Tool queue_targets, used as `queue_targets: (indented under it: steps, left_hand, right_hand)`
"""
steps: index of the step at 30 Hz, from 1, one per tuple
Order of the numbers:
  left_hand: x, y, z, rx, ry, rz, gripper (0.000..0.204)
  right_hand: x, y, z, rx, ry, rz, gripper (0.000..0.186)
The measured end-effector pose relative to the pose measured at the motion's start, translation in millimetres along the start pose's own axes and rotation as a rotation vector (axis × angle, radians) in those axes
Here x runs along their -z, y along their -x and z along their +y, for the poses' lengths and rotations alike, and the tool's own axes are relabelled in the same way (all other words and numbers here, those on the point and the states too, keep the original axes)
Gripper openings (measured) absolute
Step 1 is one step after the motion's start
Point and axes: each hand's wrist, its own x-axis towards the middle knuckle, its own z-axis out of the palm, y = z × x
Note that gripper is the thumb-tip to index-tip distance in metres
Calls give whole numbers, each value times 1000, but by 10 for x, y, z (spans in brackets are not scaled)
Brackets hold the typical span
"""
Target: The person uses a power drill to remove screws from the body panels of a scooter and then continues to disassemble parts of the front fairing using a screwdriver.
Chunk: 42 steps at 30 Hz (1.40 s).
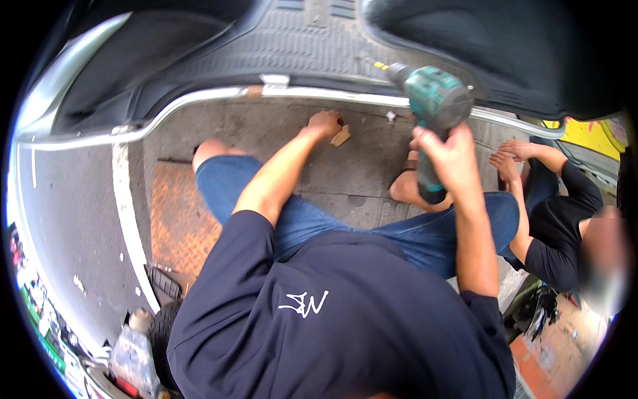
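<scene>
In my right hand (pixel 445 149) I grip a teal and black cordless drill (pixel 435 100), its bit pointing up and left over the grey ribbed surface (pixel 279 46) of a large dark molded panel. My left hand (pixel 324 124) is low near the pavement, fingers curled on a small tan piece (pixel 340 137), just below the panel’s silver edge strip (pixel 339 95). A small white bit (pixel 391 116) lies to its right. My bent legs in jeans are below my arms, with a bare foot partly showing under the drill.
A co-worker in black (pixel 558 213) sits close on my right, both hands beside a yellow surface (pixel 585 133). At left are a rusty metal plate (pixel 176 206), road with a white line (pixel 125 193), and a plastic container (pixel 136 349) near a dark tire. Assorted items lie at lower right.
</scene>
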Motion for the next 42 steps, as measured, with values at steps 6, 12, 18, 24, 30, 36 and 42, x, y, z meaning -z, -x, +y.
queue_targets:
  steps: [6, 12, 18, 24, 30, 36, 42]
  left_hand:
    - [-827, -651, 344, -178, 14, 234, 31]
    - [-1342, -1015, 365, -155, -12, -28, 29]
    - [-986, -720, 360, -219, 304, -215, 27]
    - [598, 614, 1036, -378, 625, -458, 24]
    - [1622, 1471, 999, -534, 928, 40, 24]
    - [2189, 1388, 1005, -563, 1775, 413, 21]
    - [2528, 1515, 1585, -863, 2049, 37, 21]
  right_hand:
    - [32, 352, 168, 181, 192, 0, 41]
    - [17, 599, 314, 141, 129, 18, 34]
    - [-38, 530, 245, 220, 100, 91, 38]
    - [68, 494, 251, 202, 376, 16, 54]
    - [169, 358, 99, 192, 131, 5, 34]
    - [168, 512, -306, 300, -349, -84, 35]
    - [69, 686, -534, 391, -682, 54, 47]
